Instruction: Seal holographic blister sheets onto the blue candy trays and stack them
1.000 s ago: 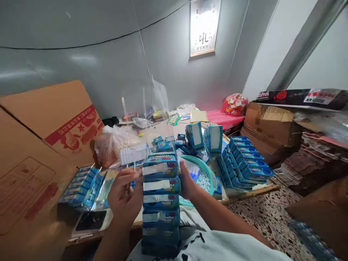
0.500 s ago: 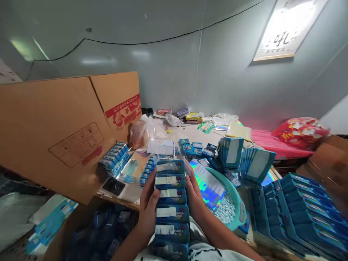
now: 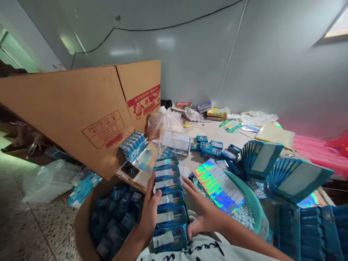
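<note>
Your left hand [image 3: 149,214] is pressed on the left side of the stack of blue boxes [image 3: 170,206], and your right hand [image 3: 206,212] is spread wide, with its fingers right by the other side. The stack stands up between your hands. Just to the right, a shiny sheet [image 3: 219,186] lies on a green tub [image 3: 258,214]. Down on the left, a cardboard box [image 3: 81,232] holds blue packs [image 3: 115,217].

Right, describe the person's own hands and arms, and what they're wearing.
The left hand and right hand are bare: no gloves, and no ring, watch or band shows. The left forearm and right forearm are bare too, with no sleeve in view over them. Below them is a white T-shirt with dark script lettering.
</note>
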Demonstrator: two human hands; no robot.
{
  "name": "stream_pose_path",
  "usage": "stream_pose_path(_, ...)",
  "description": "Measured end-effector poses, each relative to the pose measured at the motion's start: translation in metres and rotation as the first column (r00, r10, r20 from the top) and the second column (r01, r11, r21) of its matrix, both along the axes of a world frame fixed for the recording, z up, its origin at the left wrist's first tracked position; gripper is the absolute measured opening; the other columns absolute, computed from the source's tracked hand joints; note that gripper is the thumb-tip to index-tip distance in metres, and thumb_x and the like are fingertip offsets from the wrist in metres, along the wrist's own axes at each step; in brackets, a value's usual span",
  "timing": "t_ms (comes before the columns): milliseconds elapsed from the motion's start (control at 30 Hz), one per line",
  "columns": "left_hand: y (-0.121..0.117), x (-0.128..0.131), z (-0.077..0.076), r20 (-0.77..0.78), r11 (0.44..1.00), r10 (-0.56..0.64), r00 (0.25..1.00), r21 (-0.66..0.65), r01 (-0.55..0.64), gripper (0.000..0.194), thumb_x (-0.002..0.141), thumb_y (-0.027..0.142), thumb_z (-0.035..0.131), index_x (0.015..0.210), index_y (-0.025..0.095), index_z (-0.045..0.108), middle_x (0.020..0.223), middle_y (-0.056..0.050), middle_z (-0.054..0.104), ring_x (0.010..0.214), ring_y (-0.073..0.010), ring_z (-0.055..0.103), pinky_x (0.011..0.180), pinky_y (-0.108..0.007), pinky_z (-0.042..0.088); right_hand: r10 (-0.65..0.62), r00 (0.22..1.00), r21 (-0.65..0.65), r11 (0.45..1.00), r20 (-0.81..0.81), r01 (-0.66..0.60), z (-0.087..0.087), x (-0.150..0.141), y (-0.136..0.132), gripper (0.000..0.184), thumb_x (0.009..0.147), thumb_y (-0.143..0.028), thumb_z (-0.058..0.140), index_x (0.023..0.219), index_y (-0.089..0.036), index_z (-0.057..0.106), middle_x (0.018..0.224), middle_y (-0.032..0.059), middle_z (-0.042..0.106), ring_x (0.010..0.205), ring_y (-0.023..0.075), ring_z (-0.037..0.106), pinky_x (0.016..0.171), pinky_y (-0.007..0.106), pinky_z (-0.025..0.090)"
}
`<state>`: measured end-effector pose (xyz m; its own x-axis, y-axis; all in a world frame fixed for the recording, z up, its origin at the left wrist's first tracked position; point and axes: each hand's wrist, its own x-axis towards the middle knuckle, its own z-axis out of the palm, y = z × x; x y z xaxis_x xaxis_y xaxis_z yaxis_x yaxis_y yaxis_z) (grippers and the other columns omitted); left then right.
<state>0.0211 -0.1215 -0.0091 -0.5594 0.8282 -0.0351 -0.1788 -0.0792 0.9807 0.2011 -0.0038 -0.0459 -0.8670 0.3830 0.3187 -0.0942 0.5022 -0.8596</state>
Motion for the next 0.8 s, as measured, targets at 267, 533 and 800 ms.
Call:
stream_pose_path(267,0.009,-0.012,-0.035,0.093,0.985,0.146,0.985,-0.103,-0.137,0.061,0.087,0.047,0.06,0.144,0.03,0.046,0.149,-0.004,0.049,0.139,-0.0282,0.044,0.11,-0.039,0.042,0.196,0.981,-0.065,0.979,-0.007,-0.196,-0.042,-0.027,0.014,0.165,0.035,-0.069,0.088,0.156,-0.023,-0.016,0.164,0.0195,-0.009,0.151,0.04,-0.003,0.121,0.054,0.006)
stream_pose_path(533,0.082,-0.096,-0.095,-0.304,0.997,0.043,0.952,-0.046,-0.06,0.052,0.088,0.045,0.059,0.136,0.025,0.056,0.148,-0.005,0.05,0.143,-0.0245,0.038,0.119,-0.037,0.028,0.013,0.997,-0.096,0.995,-0.075,-0.02,-0.097,-0.101,0.052,0.164,0.038,-0.059,0.093,0.155,-0.024,-0.017,0.164,0.02,0.007,0.15,0.0375,0.012,0.121,0.052,0.014)
stream_pose_path(800,0.181,-0.197,-0.16,-0.228,0.956,-0.277,0.933,-0.159,0.245,0.068,0.085,0.064,0.055,0.135,0.017,0.056,0.145,-0.013,0.052,0.143,-0.0293,0.036,0.118,-0.042,0.029,-0.311,0.941,-0.037,0.947,0.136,0.319,-0.167,-0.171,0.106,0.158,0.044,-0.052,0.093,0.157,-0.017,-0.012,0.16,0.0271,0.018,0.147,0.0402,0.024,0.118,0.055,0.024)
